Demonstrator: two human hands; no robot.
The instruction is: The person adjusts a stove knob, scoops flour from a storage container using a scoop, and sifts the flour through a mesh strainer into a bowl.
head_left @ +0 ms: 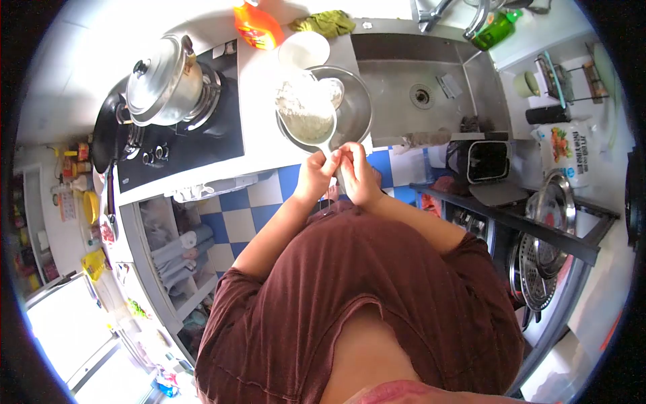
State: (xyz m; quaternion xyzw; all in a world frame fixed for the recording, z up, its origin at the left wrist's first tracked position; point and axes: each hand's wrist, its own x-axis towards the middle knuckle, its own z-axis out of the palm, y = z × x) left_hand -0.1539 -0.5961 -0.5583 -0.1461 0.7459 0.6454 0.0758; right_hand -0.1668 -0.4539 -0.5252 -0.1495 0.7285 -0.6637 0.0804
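A white-rimmed flour sieve (313, 128), with white powder like flour heaped in it, is held over a steel mixing bowl (356, 111) on the counter. My left hand (315, 176) is closed around its handle near the rim. Right beside it, my right hand (359, 176) is also closed at the handle, fingers touching those of the left. A smaller round spoon-like head (332, 90) shows by the sieve's right edge; what it belongs to is hard to make out. Much of the bowl's left side is covered by the sieve.
Behind the bowl stand a white bowl (304, 48), an orange bottle (258, 25) and a green cloth (324, 23). A steel sink (397, 87) lies to the right. On the left, a lidded pot (161, 84) sits on the black stove (215, 138). A dark rack (511, 215) stands at right.
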